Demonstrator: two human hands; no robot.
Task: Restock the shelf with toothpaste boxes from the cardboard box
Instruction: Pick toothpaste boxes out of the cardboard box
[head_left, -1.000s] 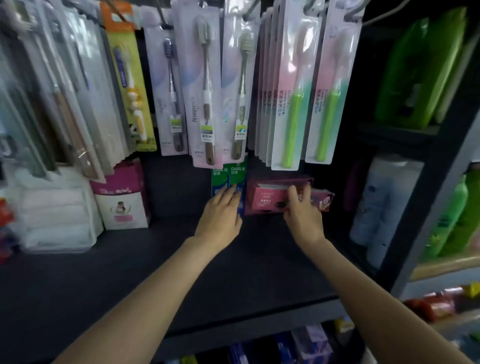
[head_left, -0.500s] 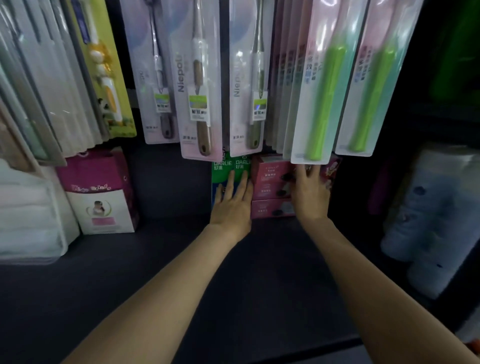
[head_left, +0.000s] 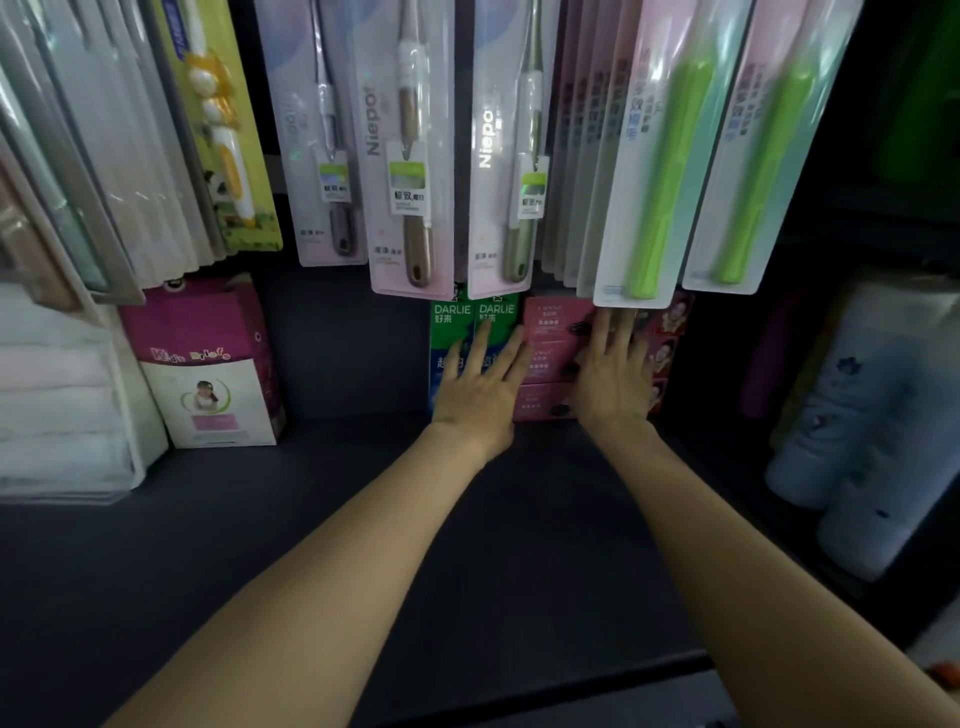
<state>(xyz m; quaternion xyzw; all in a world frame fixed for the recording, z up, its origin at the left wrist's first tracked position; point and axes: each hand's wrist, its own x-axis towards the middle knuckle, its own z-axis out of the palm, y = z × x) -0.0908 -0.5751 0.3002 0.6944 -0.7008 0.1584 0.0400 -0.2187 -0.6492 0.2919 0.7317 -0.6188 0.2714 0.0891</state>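
Toothpaste boxes (head_left: 550, 358) mid-frame look stacked, your left hand (head_left: 480, 392) and right hand (head_left: 613, 384) flat, fingers spread, gripping nothing, so probably square them, then grab more

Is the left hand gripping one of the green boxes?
No, the left hand lies flat with spread fingers against the fronts of the green toothpaste boxes, not closed around one.
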